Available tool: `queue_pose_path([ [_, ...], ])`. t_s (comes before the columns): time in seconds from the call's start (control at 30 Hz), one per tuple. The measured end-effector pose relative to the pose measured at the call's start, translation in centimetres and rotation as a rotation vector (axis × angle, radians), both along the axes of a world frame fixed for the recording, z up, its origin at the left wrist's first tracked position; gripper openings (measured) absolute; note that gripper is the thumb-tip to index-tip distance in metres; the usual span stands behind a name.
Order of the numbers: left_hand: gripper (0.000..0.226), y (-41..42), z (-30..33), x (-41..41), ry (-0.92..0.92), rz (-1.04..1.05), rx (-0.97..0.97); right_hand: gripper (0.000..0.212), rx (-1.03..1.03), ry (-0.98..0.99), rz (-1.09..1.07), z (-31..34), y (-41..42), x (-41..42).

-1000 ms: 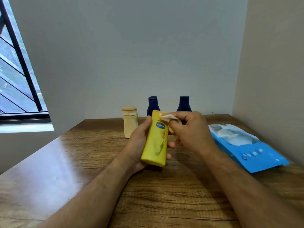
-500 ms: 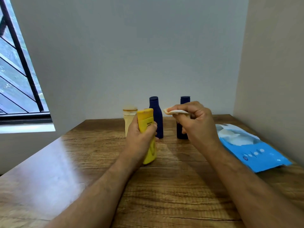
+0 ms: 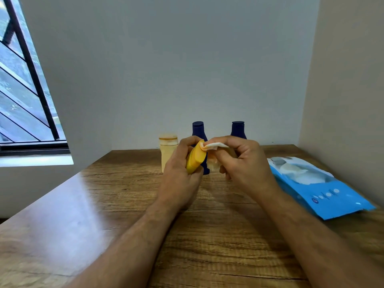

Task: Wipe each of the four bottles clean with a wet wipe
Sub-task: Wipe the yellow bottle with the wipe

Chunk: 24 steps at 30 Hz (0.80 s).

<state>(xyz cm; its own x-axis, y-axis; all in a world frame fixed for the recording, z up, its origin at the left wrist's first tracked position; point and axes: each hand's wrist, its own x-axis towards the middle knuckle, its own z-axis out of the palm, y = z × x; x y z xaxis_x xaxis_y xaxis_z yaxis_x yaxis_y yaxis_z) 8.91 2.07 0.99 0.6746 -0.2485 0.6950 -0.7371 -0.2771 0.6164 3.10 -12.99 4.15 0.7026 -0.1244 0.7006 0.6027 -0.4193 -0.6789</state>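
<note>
I have the yellow bottle [image 3: 196, 157] up off the desk [image 3: 218, 235], tilted, with my left hand [image 3: 180, 169] wrapped round its body. My right hand [image 3: 241, 161] pinches a folded wet wipe [image 3: 215, 146] against the bottle's upper end; the wipe touches the yellow plastic there and a loose part hangs down behind my fingers. So both grips are full: the left one holds the bottle, the right one holds the wipe.

Taking the yellow bottle as the mark: just behind it and to its left stands a cream bottle [image 3: 168, 150], upright on the desk. Directly behind it stands 1 dark blue bottle [image 3: 198, 129], partly hidden by my left hand. A 2nd dark blue bottle [image 3: 238, 129] stands behind and to its right, hidden below the neck by my right hand. Well to its right lies a blue pack of wipes [image 3: 324, 190], flat on the desk.
</note>
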Motion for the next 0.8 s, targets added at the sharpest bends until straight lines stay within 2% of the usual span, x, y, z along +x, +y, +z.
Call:
queue_pose_path([
  [0.1, 0.065, 0.08, -0.03, 0.10, -0.005, 0.006, 0.017, 0.022, -0.027, 0.002, -0.004, -0.02, 0.26, -0.10],
  [0.4, 0.069, -0.05, -0.30, 0.53, 0.001, 0.028, 0.073, 0.012, -0.107, 0.084, 0.136, 0.35, -0.21, -0.70],
  [0.5, 0.067, 0.06, -0.41, 0.57, -0.018, 0.023, 0.078, 0.013, -0.100, 0.082, 0.088, 0.35, -0.07, -0.67],
  [0.57, 0.067, 0.11, -0.43, 0.59, -0.036, 0.029, 0.097, 0.019, -0.104, 0.061, 0.000, 0.26, 0.09, -0.54],
  [0.67, 0.064, 0.00, -0.42, 0.49, -0.043, 0.028, 0.132, 0.017, -0.076, 0.040, -0.112, 0.13, 0.16, -0.21],
  [0.8, 0.063, -0.23, -0.49, 0.43, -0.034, 0.040, 0.137, 0.013, -0.048, 0.053, -0.104, 0.20, 0.00, -0.22],
])
